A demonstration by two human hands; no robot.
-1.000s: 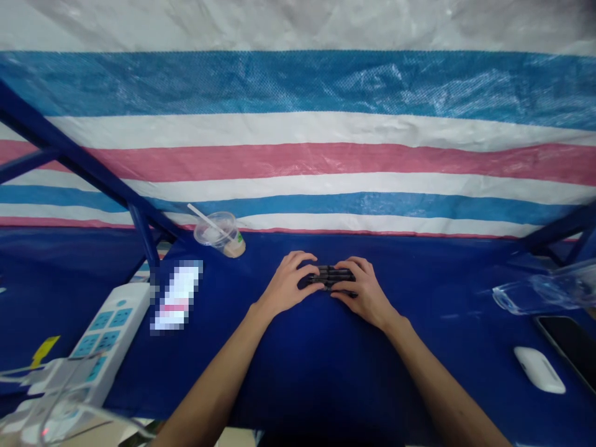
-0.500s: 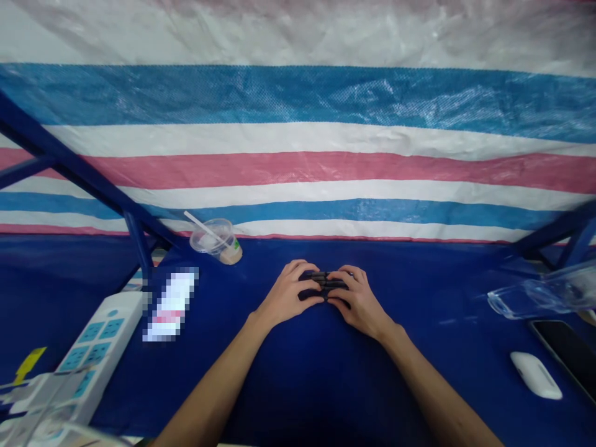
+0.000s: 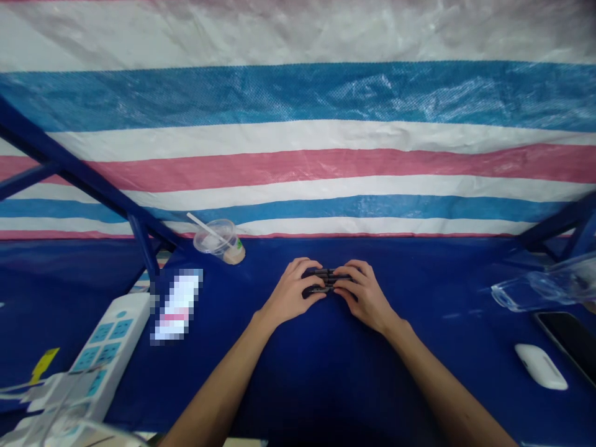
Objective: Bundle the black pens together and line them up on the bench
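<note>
Several slim black pens (image 3: 328, 279) lie side by side on the blue tabletop, in a small bundle pointing left to right. My left hand (image 3: 298, 287) is curled over their left end, thumb on the near side and fingers on the far side. On the right end, my right hand (image 3: 363, 288) grips in much the same way, its thumb and fingertips touching the bundle. Both hands are closed and hide much of the pens; only the middle shows between the fingertips.
Back left, a clear plastic cup (image 3: 233, 253) with a straw lies tipped over. A blurred-out phone screen (image 3: 177, 307) and a white power strip (image 3: 121, 332) are on the left. At right are a clear plastic container (image 3: 526, 292), a dark phone (image 3: 565, 338) and a white earbud case (image 3: 541, 366).
The camera view has tilted slightly. My right fingertips have slid a little to the right along the pens, and a bit more of the bundle shows between my hands.
</note>
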